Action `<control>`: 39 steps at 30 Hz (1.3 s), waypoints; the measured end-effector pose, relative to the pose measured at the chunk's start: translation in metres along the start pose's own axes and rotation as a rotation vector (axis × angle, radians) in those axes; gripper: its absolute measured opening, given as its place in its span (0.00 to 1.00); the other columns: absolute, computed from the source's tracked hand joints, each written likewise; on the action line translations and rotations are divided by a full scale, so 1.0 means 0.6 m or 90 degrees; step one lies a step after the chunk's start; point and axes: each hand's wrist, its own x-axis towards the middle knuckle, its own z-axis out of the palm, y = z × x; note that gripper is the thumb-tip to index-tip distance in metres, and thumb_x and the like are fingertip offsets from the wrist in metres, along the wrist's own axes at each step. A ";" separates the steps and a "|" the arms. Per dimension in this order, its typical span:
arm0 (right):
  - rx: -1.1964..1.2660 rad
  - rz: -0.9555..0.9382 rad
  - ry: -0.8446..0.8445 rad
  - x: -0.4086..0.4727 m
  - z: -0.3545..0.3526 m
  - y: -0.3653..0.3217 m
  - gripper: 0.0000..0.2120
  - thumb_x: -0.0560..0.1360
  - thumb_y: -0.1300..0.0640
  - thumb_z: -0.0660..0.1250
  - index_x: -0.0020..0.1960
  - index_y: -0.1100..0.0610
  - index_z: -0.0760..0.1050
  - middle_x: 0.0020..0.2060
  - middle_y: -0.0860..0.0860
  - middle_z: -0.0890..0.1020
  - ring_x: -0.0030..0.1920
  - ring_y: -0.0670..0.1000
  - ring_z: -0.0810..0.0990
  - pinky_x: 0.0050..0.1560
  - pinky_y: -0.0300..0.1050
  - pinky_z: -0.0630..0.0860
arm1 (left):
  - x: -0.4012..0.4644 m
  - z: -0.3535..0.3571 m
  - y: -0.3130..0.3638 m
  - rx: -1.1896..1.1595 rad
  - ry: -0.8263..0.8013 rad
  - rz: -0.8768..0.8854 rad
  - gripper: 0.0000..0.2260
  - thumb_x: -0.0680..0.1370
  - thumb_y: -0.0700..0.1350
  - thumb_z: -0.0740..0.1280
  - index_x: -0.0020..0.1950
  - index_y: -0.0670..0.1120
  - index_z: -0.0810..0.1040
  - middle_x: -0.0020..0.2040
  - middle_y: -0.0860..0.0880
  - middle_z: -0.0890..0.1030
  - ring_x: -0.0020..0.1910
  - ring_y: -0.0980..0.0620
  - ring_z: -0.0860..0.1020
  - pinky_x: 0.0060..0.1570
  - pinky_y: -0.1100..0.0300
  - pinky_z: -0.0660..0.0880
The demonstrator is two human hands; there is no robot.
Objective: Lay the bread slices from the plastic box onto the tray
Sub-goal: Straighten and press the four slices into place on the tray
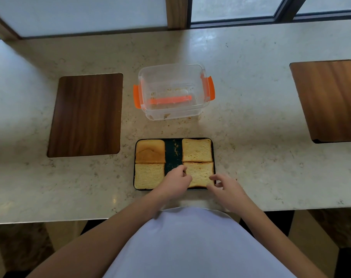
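Four bread slices lay flat on the dark tray [173,151], two at its 9 o'clock side and two at its 3 o'clock side, with a crumb-strewn bare strip between. The plastic box [172,91], at 12 o'clock from the tray on the desk [251,117], held only crumbs, so the job looked all but finished. The left hand [175,180] pinched the left edge of the near-right slice [200,174]; the right hand [226,187] hovered with loosely curled fingers at that slice's right corner, contact unclear. The bread looked light, soft and crumbly, likely to tear or dent if squeezed, so it would be best taken by opposite crust edges and nudged gently.
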 end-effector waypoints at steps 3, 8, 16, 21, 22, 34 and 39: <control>-0.020 -0.013 0.000 0.019 0.005 -0.022 0.19 0.78 0.48 0.65 0.67 0.50 0.76 0.62 0.48 0.77 0.56 0.47 0.77 0.54 0.45 0.77 | 0.001 -0.024 -0.011 -0.020 0.024 0.000 0.24 0.80 0.49 0.61 0.76 0.48 0.65 0.53 0.53 0.78 0.43 0.55 0.78 0.36 0.62 0.71; 0.018 -0.031 0.083 0.033 0.005 -0.036 0.15 0.78 0.51 0.65 0.64 0.51 0.75 0.62 0.46 0.73 0.53 0.43 0.75 0.45 0.35 0.69 | -0.006 -0.075 -0.052 -0.018 0.278 0.036 0.22 0.79 0.43 0.65 0.73 0.45 0.69 0.66 0.48 0.73 0.54 0.55 0.77 0.53 0.62 0.73; 0.026 0.011 0.122 0.082 0.020 -0.084 0.19 0.77 0.54 0.66 0.67 0.53 0.74 0.63 0.50 0.73 0.52 0.47 0.78 0.48 0.43 0.75 | -0.002 -0.169 -0.150 -0.017 0.365 -0.112 0.19 0.79 0.40 0.65 0.70 0.39 0.72 0.64 0.40 0.78 0.61 0.41 0.77 0.57 0.50 0.73; 0.010 0.085 0.135 0.099 0.004 -0.073 0.25 0.79 0.57 0.62 0.76 0.57 0.68 0.71 0.56 0.71 0.61 0.53 0.75 0.53 0.45 0.70 | 0.001 -0.169 -0.151 -0.024 0.314 -0.061 0.08 0.76 0.38 0.65 0.45 0.36 0.83 0.42 0.39 0.85 0.46 0.39 0.82 0.41 0.48 0.77; 0.003 0.083 0.124 0.099 0.002 -0.071 0.26 0.79 0.58 0.61 0.76 0.57 0.68 0.71 0.56 0.71 0.59 0.52 0.75 0.52 0.44 0.68 | 0.002 -0.169 -0.151 -0.020 0.307 -0.056 0.08 0.76 0.38 0.65 0.44 0.36 0.83 0.41 0.39 0.85 0.44 0.39 0.82 0.43 0.45 0.78; 0.028 0.097 0.122 0.100 -0.012 -0.080 0.26 0.78 0.56 0.63 0.76 0.54 0.68 0.71 0.54 0.73 0.62 0.56 0.77 0.61 0.59 0.77 | -0.010 -0.162 -0.163 -0.019 0.260 -0.047 0.09 0.77 0.38 0.63 0.47 0.36 0.82 0.44 0.39 0.85 0.44 0.40 0.82 0.46 0.44 0.78; 0.013 0.078 0.204 0.090 0.011 -0.109 0.22 0.76 0.56 0.65 0.70 0.55 0.71 0.67 0.54 0.72 0.59 0.52 0.77 0.57 0.54 0.79 | -0.017 -0.181 -0.154 -0.114 0.324 -0.120 0.18 0.78 0.41 0.64 0.69 0.41 0.76 0.62 0.43 0.80 0.60 0.43 0.78 0.60 0.53 0.72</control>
